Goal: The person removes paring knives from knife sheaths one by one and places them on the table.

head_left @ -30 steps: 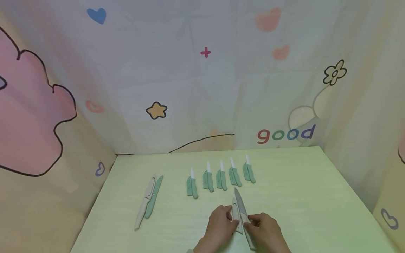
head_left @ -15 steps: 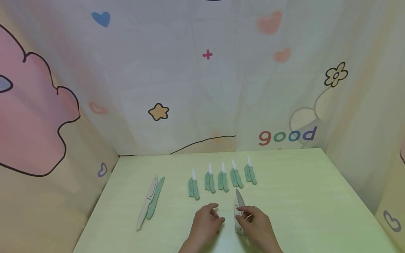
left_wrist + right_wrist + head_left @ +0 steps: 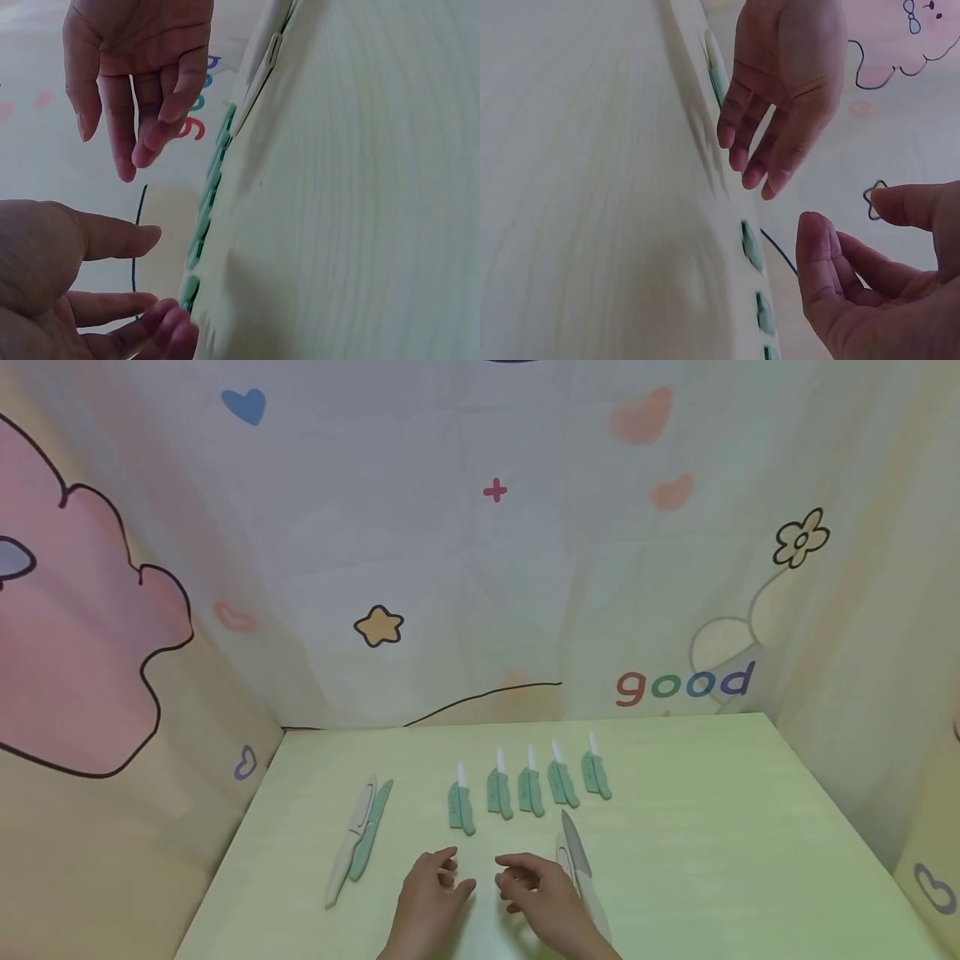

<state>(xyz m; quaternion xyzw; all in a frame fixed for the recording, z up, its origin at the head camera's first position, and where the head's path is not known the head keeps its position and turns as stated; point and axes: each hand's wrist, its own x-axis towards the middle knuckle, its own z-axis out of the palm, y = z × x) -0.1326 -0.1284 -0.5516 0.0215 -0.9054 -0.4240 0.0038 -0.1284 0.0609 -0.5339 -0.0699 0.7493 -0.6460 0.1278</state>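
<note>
My left hand (image 3: 429,893) and right hand (image 3: 546,893) face each other over the front of the table, fingers loosely bent, nothing held. To the right of the right hand lies a knife (image 3: 579,847) with a bare grey blade and cream handle, partly covered by that hand. Against its left side rests a cream sheath (image 3: 564,853). Beyond the hands, several small green-handled knives with white blades stand in a row, among them a leftmost one (image 3: 467,810) and a rightmost one (image 3: 597,777). Each has a flat green piece beside its handle.
On the table's left side, a cream-handled knife (image 3: 351,843) in a cream sheath lies against a slim green knife (image 3: 371,831). Printed cloth (image 3: 450,568) hangs behind and beside the pale green table (image 3: 712,827).
My left hand has drawn away leftward from the sheath. The right hand has let go of the cream-handled knife and moved left, leaving knife and sheath side by side on the table.
</note>
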